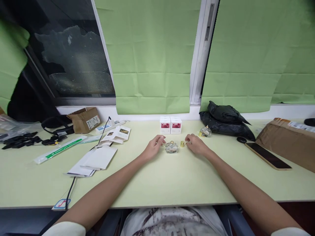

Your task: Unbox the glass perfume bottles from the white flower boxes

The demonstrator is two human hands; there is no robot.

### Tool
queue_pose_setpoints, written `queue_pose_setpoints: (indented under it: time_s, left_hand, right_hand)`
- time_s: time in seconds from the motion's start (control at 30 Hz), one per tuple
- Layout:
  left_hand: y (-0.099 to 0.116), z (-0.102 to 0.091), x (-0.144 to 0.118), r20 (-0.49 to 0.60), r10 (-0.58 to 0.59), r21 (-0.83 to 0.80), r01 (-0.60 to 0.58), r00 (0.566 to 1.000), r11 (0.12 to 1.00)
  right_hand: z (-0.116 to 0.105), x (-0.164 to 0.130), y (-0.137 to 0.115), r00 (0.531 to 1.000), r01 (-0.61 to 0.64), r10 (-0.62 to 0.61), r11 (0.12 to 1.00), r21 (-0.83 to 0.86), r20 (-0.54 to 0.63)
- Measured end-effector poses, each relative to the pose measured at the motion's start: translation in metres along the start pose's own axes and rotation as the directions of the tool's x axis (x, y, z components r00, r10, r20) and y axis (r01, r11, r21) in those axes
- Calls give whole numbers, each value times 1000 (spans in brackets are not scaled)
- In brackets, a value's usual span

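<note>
A small clear glass bottle [171,147] is sitting upright on the pale green table [172,183], straight out at 12 o'clock from the person and lying directly between the two hands. The left hand [154,147] is resting at the bottle's 9 o'clock, fingers loosely curled and apart from the glass, holding nothing. The right hand [197,145] is lying at the bottle's 3 o'clock, its fingertips just beside a small gold cap [182,144], which is standing between that hand and the bottle; whether the fingers are actually touching the cap is too fine to tell. The left hand is looking slightly nearer to the bottle, the right nearer to the cap. The bottle is squat and rounded, so no long axis is standing out.

At the bottle's 12 o'clock two white boxes [170,125] with pink-red panels are standing side by side; their print is too small to read. A second bottle [205,131] is lying at 2 o'clock, by a black bag [226,123]. A dark phone [267,155] is lying at 3 o'clock
</note>
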State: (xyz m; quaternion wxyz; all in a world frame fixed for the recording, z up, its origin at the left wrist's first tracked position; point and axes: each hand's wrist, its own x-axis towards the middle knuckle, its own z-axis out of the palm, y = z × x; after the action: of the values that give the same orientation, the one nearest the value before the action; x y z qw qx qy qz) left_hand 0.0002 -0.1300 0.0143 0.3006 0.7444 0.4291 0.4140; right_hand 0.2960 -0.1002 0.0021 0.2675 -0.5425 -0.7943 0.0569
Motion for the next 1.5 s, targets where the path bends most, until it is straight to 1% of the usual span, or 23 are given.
queue_pose_setpoints:
  time_s: [0.07,0.1,0.13,0.2,0.3,0.4,0.53,0.67,0.73,0.77,0.8,0.83,0.9,0.93,0.97,1.03,1.1,1.17,1.23,1.33,1.4,1.5]
  left_hand:
    - [-7,-1,4,-39,-40,-20,39,998,999]
    - [-10,-1,6,-60,-60,-28,59,996,998]
    - [-13,-2,8,-79,-77,-33,75,994,997]
    - [-17,-2,10,-106,-90,-34,87,990,996]
    - [-18,-3,10,-99,-66,-15,65,993,998]
    - [-15,-2,8,-71,-38,21,40,997,999]
    - [-13,-3,6,-58,28,105,-21,998,994]
    - [-14,-6,7,-47,55,228,-43,997,973]
    - [-15,-7,7,-39,56,274,-43,998,961]
    - [-16,-8,7,-30,57,290,-46,998,956]
    - [-16,-8,6,-18,58,306,-50,998,951]
    - [-17,-8,6,-6,62,320,-57,998,946]
    - [-17,-7,5,8,73,351,-71,997,934]
    - [-18,-7,5,11,80,365,-79,997,928]
    - [-18,-7,5,13,89,379,-87,996,921]
    - [-20,-7,6,19,102,401,-101,995,911]
    - [-21,-7,6,31,108,415,-111,994,903]
    - [-22,-7,6,36,112,425,-116,993,898]
    - [-23,-6,7,35,120,430,-123,992,894]
    - [-24,-6,6,36,134,436,-136,990,890]
    - [-24,-6,6,39,139,440,-142,990,887]
    - [-24,-7,6,45,143,446,-148,989,883]
  right_hand:
    - [-6,-2,-13,991,52,-47,998,37,-127]
    - [-9,-4,-21,979,109,-93,991,80,-183]
    - [-11,-6,-31,968,171,-141,976,137,-207]
    - [-12,-11,-50,956,263,-224,941,211,-191]
    - [-5,-17,-69,944,327,-306,914,239,-123]
    - [5,-19,-73,942,336,-324,912,235,-88]
    - [12,-18,-71,952,307,-297,925,224,-78]
    - [6,-15,-70,951,308,-295,927,213,-88]
    - [-3,-10,-65,948,305,-278,934,187,-155]
    - [-9,-7,-60,944,284,-244,944,166,-224]
    - [-16,-4,-53,929,254,-204,958,132,-310]
    - [-23,0,-44,901,216,-168,973,77,-401]
    - [-35,4,-23,830,91,-107,994,-56,-548]
    - [-41,6,-12,792,11,-80,993,-117,-605]
    - [-45,6,-1,773,-70,-59,982,-178,-632]
    - [-52,5,20,731,-289,46,925,-248,-680]
    - [-56,2,36,672,-492,176,832,-256,-720]
    - [-58,-1,48,636,-607,258,749,-265,-727]
    - [-60,-3,57,635,-658,305,696,-289,-710]
    - [-60,-6,66,656,-687,371,653,-318,-657]
    - [-60,-7,70,678,-690,421,647,-324,-603]
    - [-58,-8,74,712,-678,478,660,-325,-515]
